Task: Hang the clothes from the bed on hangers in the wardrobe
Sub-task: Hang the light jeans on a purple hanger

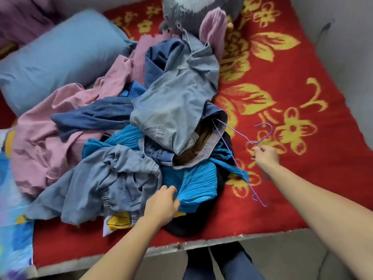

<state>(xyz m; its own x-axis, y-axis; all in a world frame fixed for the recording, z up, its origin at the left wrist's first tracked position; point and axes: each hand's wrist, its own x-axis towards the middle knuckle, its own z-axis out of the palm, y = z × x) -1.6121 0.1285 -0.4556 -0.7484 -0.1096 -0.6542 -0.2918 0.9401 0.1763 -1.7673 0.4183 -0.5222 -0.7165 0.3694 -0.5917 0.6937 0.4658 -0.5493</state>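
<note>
**Clothes heaped mid-bed, teal piece nearest the left hand**

Clothes (161,122) are seen piled in a loose heap at the centre of the bed (282,81), which is covered in red with yellow flowers. A teal crinkled garment (197,182) lies at the near edge of the pile, spread roughly from 9 to 3 o'clock. Its lower left corner is met by the left hand (161,205), whose fingers (170,189) are curled onto the cloth at about 12 o'clock from the palm; whether a fold is actually pinched cannot be told. This hand is clearly the nearer one to the garment.

Pale denim pieces (175,102) are draped across the top of the heap, with pink fabric (50,142) spilling toward 9 o'clock and a dark item tucked beneath the teal one.

A purple wire hanger (240,158) is held just beside the pile at 3 o'clock. Its long axis runs from 11 to 5 o'clock, the hook pointing up and away. It is pinched at the neck below the hook by the closed right hand (264,156).

A blue pillow (60,59) rests at 10 o'clock and a grey plush toy (191,13) at 12 o'clock. The wardrobe is not in view.

The coming move is judged to depend on lifting the teal garment toward 3 o'clock to meet the hanger.
</note>
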